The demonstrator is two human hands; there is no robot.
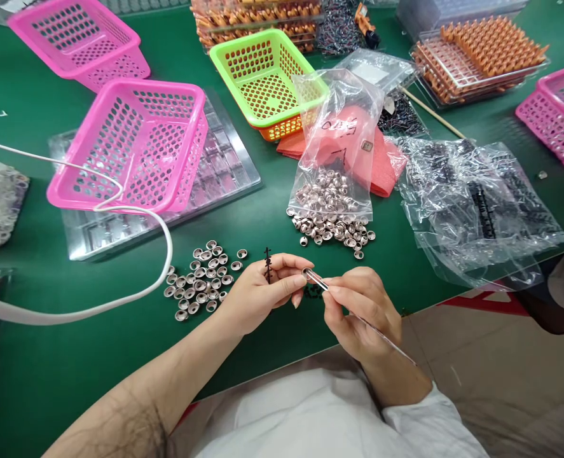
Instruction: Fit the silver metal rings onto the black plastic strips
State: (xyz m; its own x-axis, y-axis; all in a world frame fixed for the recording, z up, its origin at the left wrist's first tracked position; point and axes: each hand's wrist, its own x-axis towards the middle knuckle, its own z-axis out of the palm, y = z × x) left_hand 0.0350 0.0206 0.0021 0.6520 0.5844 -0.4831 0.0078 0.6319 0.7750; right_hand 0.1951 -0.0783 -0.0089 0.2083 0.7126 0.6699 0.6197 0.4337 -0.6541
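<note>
Green table (48,369) everywhere, cluttered edge to edge, and both hands met just above its near side. The left hand (257,292) had its fingers pinched on a small black part (268,264), which stood up between thumb and forefinger. The right hand (358,312) had its fingers closed on a thin metal rod (358,318), and a little metal ring (306,273) sat at the rod's tip, right against the left fingertips. Risky spot, I'd say: that ring looked barely seated, so a small tilt of the rod could let it drop and roll off among the others.

A loose pile of rings (200,280) lay just left of the hands, a second heap (332,226) spilled from a clear bag (334,146) beyond them. A white cable (119,299) curled round the near pile and could snag a sleeve. Farther back stood a pink basket (133,146) on a clear tray (224,165), a green basket (267,76), and crumpled plastic bags (477,203) at right.
</note>
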